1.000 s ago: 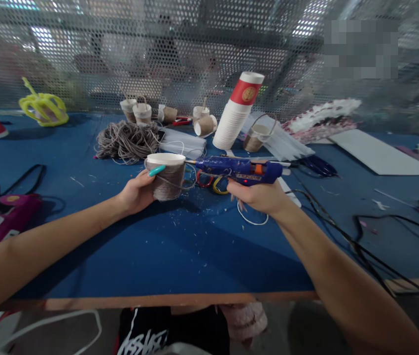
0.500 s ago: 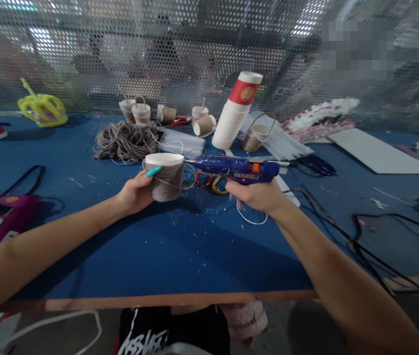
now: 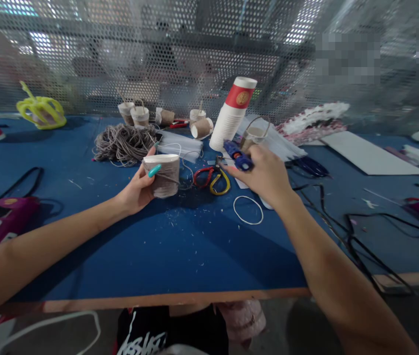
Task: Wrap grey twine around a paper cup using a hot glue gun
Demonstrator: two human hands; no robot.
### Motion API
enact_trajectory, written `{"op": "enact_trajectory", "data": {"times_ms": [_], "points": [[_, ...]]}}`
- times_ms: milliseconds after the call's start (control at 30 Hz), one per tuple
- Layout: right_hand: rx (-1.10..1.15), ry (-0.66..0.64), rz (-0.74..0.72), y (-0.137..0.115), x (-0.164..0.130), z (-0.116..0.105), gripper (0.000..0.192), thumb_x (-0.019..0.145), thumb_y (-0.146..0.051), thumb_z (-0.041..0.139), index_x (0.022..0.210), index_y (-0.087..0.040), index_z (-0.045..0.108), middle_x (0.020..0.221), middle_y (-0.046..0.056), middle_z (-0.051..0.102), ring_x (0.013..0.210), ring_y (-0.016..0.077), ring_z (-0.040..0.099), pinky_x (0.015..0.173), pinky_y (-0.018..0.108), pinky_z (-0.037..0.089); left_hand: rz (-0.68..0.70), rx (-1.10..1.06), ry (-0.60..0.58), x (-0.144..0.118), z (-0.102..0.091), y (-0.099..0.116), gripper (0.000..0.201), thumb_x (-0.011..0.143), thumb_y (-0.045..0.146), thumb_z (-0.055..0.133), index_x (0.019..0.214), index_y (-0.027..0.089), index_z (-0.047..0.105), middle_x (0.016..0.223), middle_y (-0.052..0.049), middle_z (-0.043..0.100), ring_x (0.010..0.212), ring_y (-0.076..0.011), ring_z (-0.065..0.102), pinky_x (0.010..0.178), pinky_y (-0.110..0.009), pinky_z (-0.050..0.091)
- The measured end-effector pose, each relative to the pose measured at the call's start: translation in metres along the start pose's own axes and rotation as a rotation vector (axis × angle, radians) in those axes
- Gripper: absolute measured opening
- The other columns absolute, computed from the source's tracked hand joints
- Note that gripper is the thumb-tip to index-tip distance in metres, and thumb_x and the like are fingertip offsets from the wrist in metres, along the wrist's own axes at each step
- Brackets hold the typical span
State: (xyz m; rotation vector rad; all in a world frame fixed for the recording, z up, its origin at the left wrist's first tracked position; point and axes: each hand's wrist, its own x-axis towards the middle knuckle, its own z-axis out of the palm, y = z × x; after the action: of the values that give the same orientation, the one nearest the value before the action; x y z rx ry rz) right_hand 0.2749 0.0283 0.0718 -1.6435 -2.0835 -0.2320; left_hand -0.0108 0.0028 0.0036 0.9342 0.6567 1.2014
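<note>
My left hand (image 3: 141,190) grips a paper cup (image 3: 165,178) wound with grey-brown cord, its white rim facing up and its wall slightly squeezed. A loose end of cord trails off the cup's right side. In my right hand (image 3: 268,172) is a blue hot glue gun (image 3: 238,156), held apart from the cup and pointing away from me. Between the hands lie scissors (image 3: 220,181) with one red and one yellow handle loop. A white ring (image 3: 248,210) rests on the table below the glue gun. Behind the cup sits a tangled bundle of grey cord (image 3: 124,143).
A leaning stack of paper cups (image 3: 227,123) stands behind the glue gun. Several small cord-wrapped cups (image 3: 140,116) and clear glue sticks (image 3: 182,143) are at the back. Magenta glue guns (image 3: 13,217) lie at both sides. Black cables (image 3: 350,236) cross the right side.
The glue gun's nozzle has left the cup's rim; my right hand has swung it away and turned it forward. The scissors and white ring are now more exposed. My left hand still holds the cup.
</note>
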Motion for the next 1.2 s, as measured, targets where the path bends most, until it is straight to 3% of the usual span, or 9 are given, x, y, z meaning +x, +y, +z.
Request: {"op": "enact_trajectory", "data": {"times_ms": [167,267,333,433,500,667,833,967,1200], "points": [[0.071,-0.392,0.073,0.012,0.004,0.012,0.068,0.062,-0.054,0.081,0.108,-0.013,0.052,0.114,0.019,0.053,0.091,0.0322,0.061,0.078,0.046,0.052,0.001,0.023,0.086,0.004,0.0,-0.007,0.094,0.045,0.048,0.093,0.129,0.025,0.057,0.123,-0.009,0.068,0.119,-0.0349,0.061,0.098,-0.049,0.054],[0.122,-0.485,0.043,0.017,0.003,0.008,0.077,0.053,-0.057,0.086,0.11,-0.016,0.054,0.111,0.016,0.053,0.104,0.0383,0.058,0.086,0.054,0.052,0.007,0.051,0.103,0.006,0.002,-0.01,0.083,0.041,0.05,0.094,0.112,0.019,0.064,0.109,-0.011,0.072,0.115,-0.0385,0.063,0.098,-0.053,0.053],[0.124,-0.407,0.003,0.012,0.001,0.001,0.078,0.05,-0.059,0.087,0.108,-0.017,0.056,0.11,0.016,0.054,0.11,0.0433,0.054,0.09,0.061,0.049,0.028,0.057,0.075,0.006,0.003,-0.011,0.081,0.04,0.049,0.095,0.109,0.018,0.065,0.107,-0.012,0.072,0.115,-0.0388,0.064,0.101,-0.053,0.052],[0.347,-0.228,-0.109,-0.013,-0.008,-0.005,0.063,0.074,-0.059,0.072,0.12,-0.02,0.052,0.122,0.017,0.054,0.119,0.0375,0.052,0.098,0.057,0.047,0.044,0.068,0.029,0.006,0.005,-0.012,0.079,0.044,0.051,0.093,0.11,0.018,0.066,0.108,-0.013,0.073,0.115,-0.0381,0.064,0.101,-0.054,0.05],[0.528,-0.286,-0.145,-0.035,-0.018,0.0,0.056,0.081,-0.053,0.066,0.124,-0.02,0.05,0.123,0.016,0.055,0.113,0.0311,0.057,0.095,0.051,0.051,0.051,0.078,0.015,0.006,0.006,-0.012,0.079,0.045,0.053,0.093,0.11,0.017,0.066,0.108,-0.014,0.072,0.114,-0.0382,0.064,0.1,-0.054,0.05],[0.699,-0.373,-0.173,-0.073,-0.037,0.025,0.052,0.083,-0.042,0.063,0.126,-0.018,0.047,0.119,0.016,0.061,0.112,0.0302,0.058,0.089,0.05,0.052,0.045,0.082,0.024,0.005,0.008,-0.012,0.084,0.042,0.058,0.092,0.11,0.016,0.066,0.106,-0.014,0.072,0.112,-0.0377,0.065,0.1,-0.054,0.05],[0.786,-0.311,-0.144,-0.08,-0.039,0.034,0.027,0.087,-0.037,0.056,0.107,-0.019,0.057,0.102,0.012,0.068,0.099,0.0267,0.062,0.082,0.045,0.052,0.033,0.109,-0.012,0.004,0.008,-0.012,0.09,0.044,0.058,0.092,0.118,0.016,0.063,0.108,-0.014,0.072,0.114,-0.0369,0.064,0.103,-0.054,0.047],[0.689,-0.194,-0.158,-0.081,-0.041,0.036,0.015,0.089,-0.032,0.052,0.096,-0.021,0.06,0.094,0.01,0.068,0.097,0.0273,0.061,0.083,0.046,0.051,0.029,0.118,-0.054,0.003,0.009,-0.012,0.086,0.046,0.058,0.091,0.115,0.015,0.064,0.108,-0.015,0.072,0.115,-0.0372,0.063,0.104,-0.053,0.046],[0.553,-0.004,-0.186,-0.077,-0.041,0.042,0.031,0.087,-0.015,0.041,0.108,-0.021,0.062,0.111,0.013,0.066,0.109,0.0302,0.057,0.094,0.052,0.046,0.004,0.109,-0.032,0.002,0.006,-0.012,0.083,0.045,0.059,0.091,0.111,0.016,0.064,0.108,-0.014,0.072,0.117,-0.0385,0.063,0.104,-0.054,0.046]]}}
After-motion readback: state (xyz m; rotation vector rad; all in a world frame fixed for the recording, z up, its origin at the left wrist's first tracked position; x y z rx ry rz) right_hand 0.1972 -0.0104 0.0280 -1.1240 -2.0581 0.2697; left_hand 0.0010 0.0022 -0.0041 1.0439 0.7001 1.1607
